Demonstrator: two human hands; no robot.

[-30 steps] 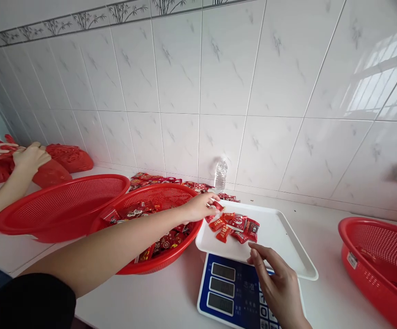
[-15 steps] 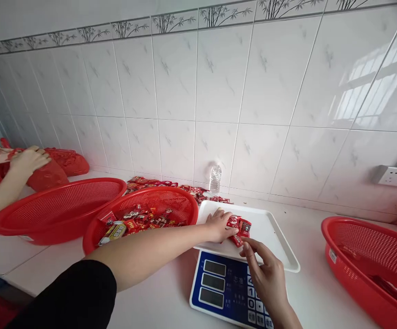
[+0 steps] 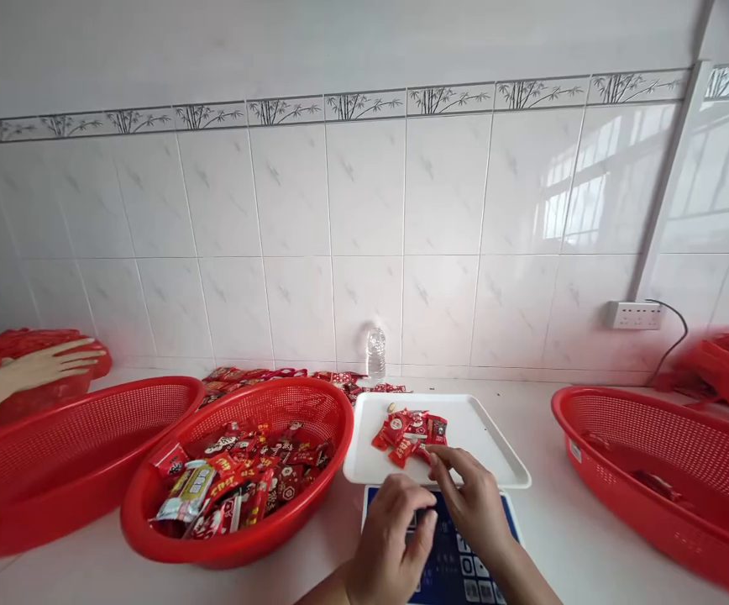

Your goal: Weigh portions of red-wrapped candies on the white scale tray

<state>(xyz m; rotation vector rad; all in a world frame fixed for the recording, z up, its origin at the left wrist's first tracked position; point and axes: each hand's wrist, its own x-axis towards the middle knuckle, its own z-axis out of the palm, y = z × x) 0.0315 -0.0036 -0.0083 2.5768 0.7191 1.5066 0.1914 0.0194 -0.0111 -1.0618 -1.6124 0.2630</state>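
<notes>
Several small red candy packets (image 3: 395, 428) lie heaped on the white tray (image 3: 494, 454) of a blue electronic scale (image 3: 446, 555). My right hand (image 3: 474, 496) reaches over the tray's front edge, its thumb and forefinger pinching the end of a red packet at the near side of the heap. In front of the tray, my left hand (image 3: 393, 533) hovers above the scale's display. Its fingers are curled, with a gap between thumb and forefinger and nothing visible in them. A small pale piece (image 3: 391, 407) rests behind the packets.
Left of the scale stands a red basket (image 3: 238, 550) of packets, beside another red basket (image 3: 81, 403). A third basket (image 3: 654, 538) is at right. Loose packets (image 3: 257, 376) and a clear bottle (image 3: 375, 353) line the wall. Another person's hand (image 3: 49, 365) touches red bags at far left.
My left hand has left the tray, drawing back over the scale; more packets now show on the tray. My right hand stays by them. The view has swung right.
</notes>
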